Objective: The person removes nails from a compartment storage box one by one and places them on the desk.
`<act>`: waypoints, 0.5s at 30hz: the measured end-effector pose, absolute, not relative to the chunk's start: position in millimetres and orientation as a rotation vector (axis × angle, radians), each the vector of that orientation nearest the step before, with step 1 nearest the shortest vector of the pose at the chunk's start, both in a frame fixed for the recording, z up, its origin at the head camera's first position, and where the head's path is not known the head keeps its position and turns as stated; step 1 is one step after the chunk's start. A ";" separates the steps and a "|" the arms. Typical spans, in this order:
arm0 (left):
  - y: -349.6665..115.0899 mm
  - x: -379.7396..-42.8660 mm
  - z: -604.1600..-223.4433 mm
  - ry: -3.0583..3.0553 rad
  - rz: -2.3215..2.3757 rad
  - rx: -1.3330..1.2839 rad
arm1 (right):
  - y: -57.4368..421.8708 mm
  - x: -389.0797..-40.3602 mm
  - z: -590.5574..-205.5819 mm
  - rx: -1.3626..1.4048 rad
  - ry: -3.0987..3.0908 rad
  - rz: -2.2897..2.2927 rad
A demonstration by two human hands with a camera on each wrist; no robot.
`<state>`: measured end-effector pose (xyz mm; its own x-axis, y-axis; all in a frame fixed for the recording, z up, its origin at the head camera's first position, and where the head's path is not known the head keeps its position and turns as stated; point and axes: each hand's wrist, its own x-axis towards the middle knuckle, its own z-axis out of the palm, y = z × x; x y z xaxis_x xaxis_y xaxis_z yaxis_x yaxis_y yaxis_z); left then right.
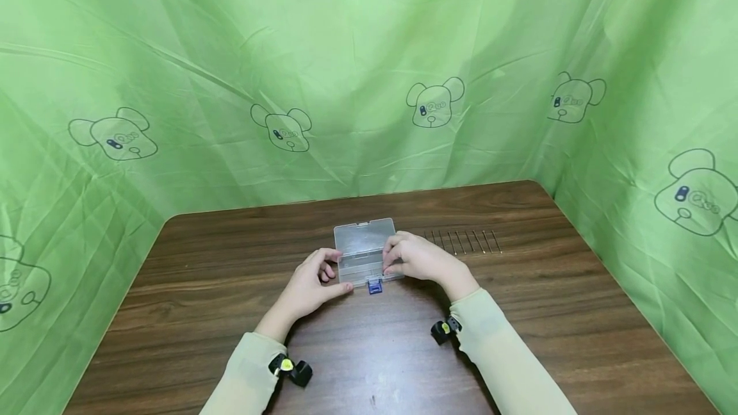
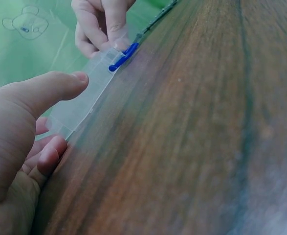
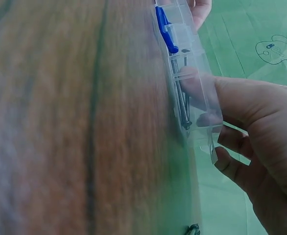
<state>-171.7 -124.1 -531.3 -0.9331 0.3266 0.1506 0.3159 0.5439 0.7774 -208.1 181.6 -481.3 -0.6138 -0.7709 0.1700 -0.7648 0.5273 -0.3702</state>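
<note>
A clear plastic box (image 1: 360, 269) with its lid (image 1: 363, 235) raised at the back lies on the table, a blue latch (image 1: 375, 286) at its front. My left hand (image 1: 314, 280) holds the box's left end, thumb at the front corner and fingers along the side. At the right end, my right hand (image 1: 423, 258) reaches over the wall, thumb and a fingertip inside the compartment. Long metal screws (image 3: 181, 93) lie in that compartment in the right wrist view, close to the thumb. Whether the fingers pinch one is unclear through the plastic.
A row of several long thin screws (image 1: 464, 242) lies on the wooden table (image 1: 230, 287) to the right of the box, partly behind my right hand. Green cloth (image 1: 357, 69) with printed bear heads hangs around the table's back and sides.
</note>
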 end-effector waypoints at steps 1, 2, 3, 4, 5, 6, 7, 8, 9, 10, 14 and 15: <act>-124.1 -171.7 -530.9 2.749 1.381 0.570 | 181.8 -208.1 -480.8 -1.360 2.727 -0.658; -124.1 -171.9 -531.1 2.748 1.383 0.572 | 182.0 -208.3 -480.6 -1.346 2.721 -0.668; -124.4 -172.3 -531.7 2.748 1.384 0.575 | 182.4 -208.3 -480.0 -1.329 2.711 -0.685; -124.5 -172.7 -532.4 2.746 1.387 0.579 | 182.7 -208.0 -479.1 -1.316 2.703 -0.701; -124.6 -173.1 -533.1 2.744 1.389 0.581 | 183.0 -208.3 -478.7 -1.301 2.695 -0.717; -124.6 -173.2 -533.3 2.743 1.391 0.582 | 183.3 -208.5 -478.1 -1.293 2.686 -0.735; -124.6 -173.4 -533.5 2.741 1.393 0.584 | 183.6 -208.7 -477.4 -1.287 2.676 -0.752; -124.8 -173.6 -533.7 2.742 1.392 0.585 | 184.0 -209.3 -477.3 -1.281 2.668 -0.772; -125.0 -173.8 -534.1 2.743 1.392 0.588 | 184.4 -209.6 -476.8 -1.275 2.658 -0.797; -125.1 -173.7 -534.2 2.743 1.394 0.588 | 184.8 -210.3 -476.7 -1.272 2.653 -0.819; -126.0 -173.8 -534.7 2.746 1.396 0.593 | 185.7 -210.3 -471.7 -1.254 2.607 -0.969; -126.2 -173.9 -535.1 2.746 1.398 0.595 | 185.9 -209.8 -469.8 -1.250 2.594 -1.010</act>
<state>-173.9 -126.2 -535.1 -0.9280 0.3337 0.1658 0.3304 0.5312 0.7802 -209.8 185.9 -469.8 -0.6611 -0.7247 0.1945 -0.6653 0.4463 -0.5985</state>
